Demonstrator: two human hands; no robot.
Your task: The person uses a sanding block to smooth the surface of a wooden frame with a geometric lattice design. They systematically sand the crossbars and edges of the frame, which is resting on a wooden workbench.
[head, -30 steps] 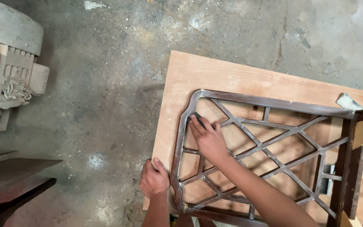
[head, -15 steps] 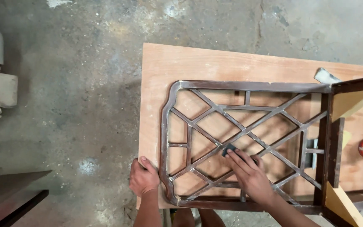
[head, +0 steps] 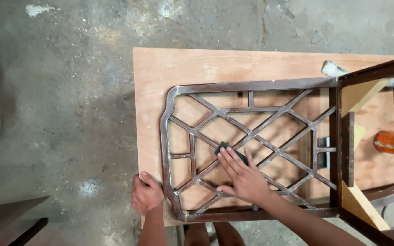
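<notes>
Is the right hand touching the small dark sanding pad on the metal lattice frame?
Touching: head view shows right hand fingertips pressed on small dark sanding pad atop brown metal lattice frame.

A plywood board [head: 169, 68] is set over a stained concrete floor [head: 60, 91]. A dark metal lattice frame [head: 251, 146] is laid flat on the board, filling its centre. An orange cylinder [head: 393, 142] is seen at 3 o'clock, and a small grey scrap [head: 333, 69] at 1 o'clock.
</notes>
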